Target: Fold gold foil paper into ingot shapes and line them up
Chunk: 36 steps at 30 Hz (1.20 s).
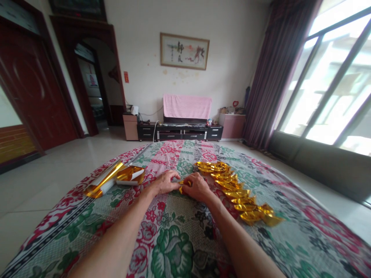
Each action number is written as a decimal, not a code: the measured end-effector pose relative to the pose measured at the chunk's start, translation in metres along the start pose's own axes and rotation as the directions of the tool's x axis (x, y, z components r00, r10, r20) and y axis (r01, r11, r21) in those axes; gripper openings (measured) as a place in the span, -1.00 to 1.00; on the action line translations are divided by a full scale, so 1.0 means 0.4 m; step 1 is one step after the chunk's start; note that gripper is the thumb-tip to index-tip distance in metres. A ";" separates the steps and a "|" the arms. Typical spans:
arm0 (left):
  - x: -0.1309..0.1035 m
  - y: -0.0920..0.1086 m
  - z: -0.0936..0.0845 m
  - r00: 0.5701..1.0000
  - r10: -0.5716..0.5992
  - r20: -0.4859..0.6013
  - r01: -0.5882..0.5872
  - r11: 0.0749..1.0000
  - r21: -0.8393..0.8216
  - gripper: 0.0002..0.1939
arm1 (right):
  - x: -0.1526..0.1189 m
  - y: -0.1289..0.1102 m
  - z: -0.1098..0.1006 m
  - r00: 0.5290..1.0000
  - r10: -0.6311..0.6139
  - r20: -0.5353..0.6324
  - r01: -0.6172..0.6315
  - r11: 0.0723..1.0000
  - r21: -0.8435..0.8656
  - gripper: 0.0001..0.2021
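Between my two hands is a small piece of gold foil paper, mostly covered by the fingers. My left hand pinches its left side with thumb and forefinger. On the other side my right hand is closed around it, knuckles up. To the right, folded gold paper ingots lie in a long slanting row, several of them overlapping. Left of my hands rests a stack of gold foil sheets with white backing, and beside it a loosely curled gold sheet.
A flowered cloth covers the round surface under my hands. Beyond it stands a low black cabinet with a pink cloth draped over something on top. A curtain and a window are at the right, a red door at the left.
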<state>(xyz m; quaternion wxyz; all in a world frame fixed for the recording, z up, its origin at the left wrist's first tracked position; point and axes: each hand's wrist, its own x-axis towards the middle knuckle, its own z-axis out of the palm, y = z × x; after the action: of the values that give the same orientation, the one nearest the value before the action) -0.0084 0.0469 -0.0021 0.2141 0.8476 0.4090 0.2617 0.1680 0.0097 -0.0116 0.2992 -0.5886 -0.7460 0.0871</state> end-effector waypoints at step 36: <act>0.005 0.010 0.000 0.998 0.040 -0.055 -0.024 0.962 0.272 -0.87 | -0.001 -0.001 -0.008 0.984 -0.179 -0.014 0.178 0.981 -0.076 -0.87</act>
<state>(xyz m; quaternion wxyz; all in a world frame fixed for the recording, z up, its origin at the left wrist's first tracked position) -0.0051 0.0461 0.0006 0.0796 0.8672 0.4332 0.2321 0.1695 0.0084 -0.0089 0.2915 -0.5308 -0.7954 0.0261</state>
